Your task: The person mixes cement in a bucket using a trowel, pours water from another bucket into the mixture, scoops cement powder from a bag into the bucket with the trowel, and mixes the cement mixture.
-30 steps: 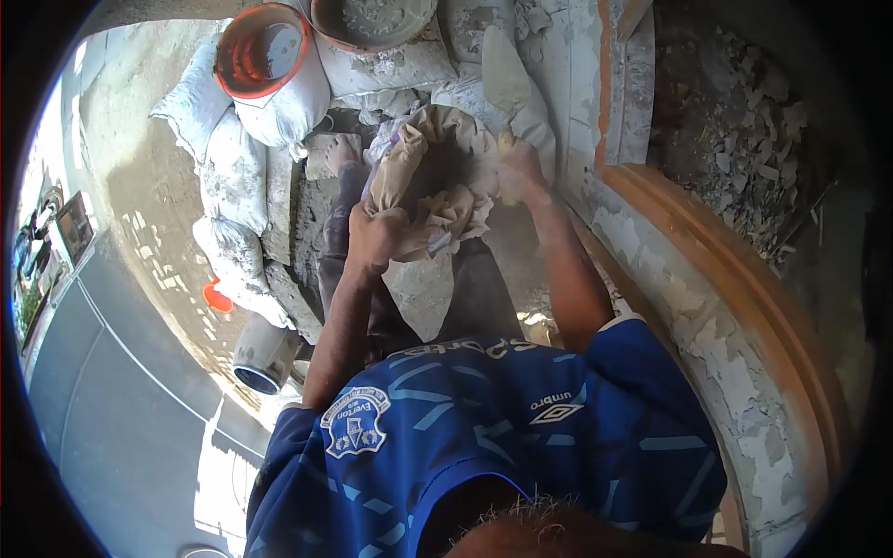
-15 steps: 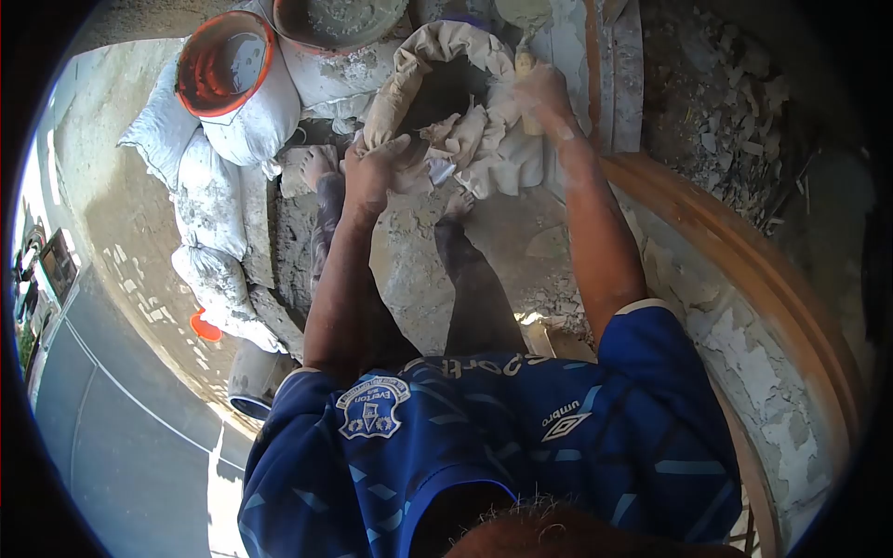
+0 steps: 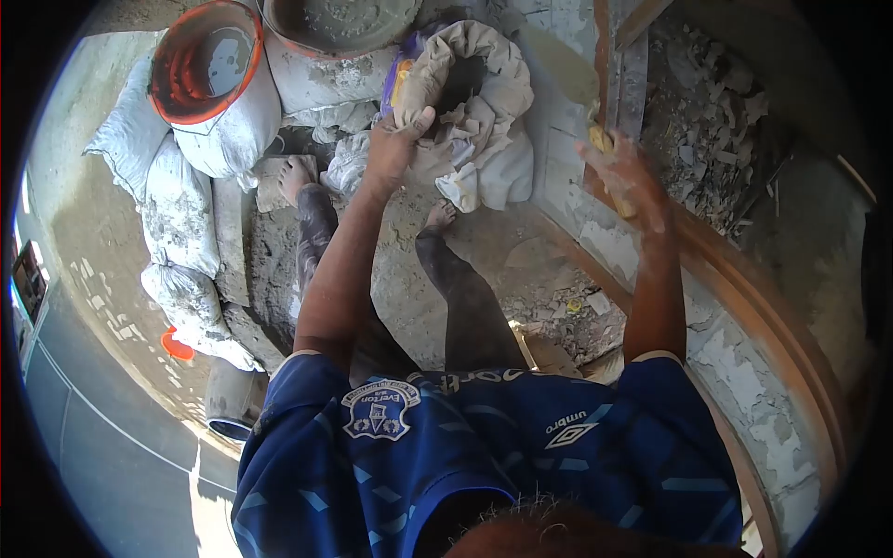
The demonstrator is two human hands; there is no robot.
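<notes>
The left hand (image 3: 393, 151) is closed on the near left edge of an open beige fabric bag with a thick rolled rim (image 3: 510, 73), thumb over the roll; the right hand (image 3: 631, 177), fingers partly spread, grips the yellow handle of a trowel with a broad, grey-smeared blade (image 3: 561, 67), held right of the bag over a pale block wall with patchy plaster (image 3: 735, 372); the bag's mouth faces up, with loose folds narrowing its near side, and a gap separates the bag from the right hand; bare grey floor (image 3: 402, 288) opens between two bare feet, the left on a small block, the right just below the bag. There is one trowel, one open bag and two wide vessels beyond: an orange-rimmed bucket (image 3: 203, 65) and a round dark basin holding grey mix (image 3: 339, 23); at least three dusty white sacks (image 3: 179, 205) line the left side; a grey cylindrical container (image 3: 234, 400) lies below them, near a small orange object (image 3: 177, 344), too small to name surely; a long orange-brown curved ledge (image 3: 753, 288) bounds the right side, with broken rubble (image 3: 712, 139) beyond.
</notes>
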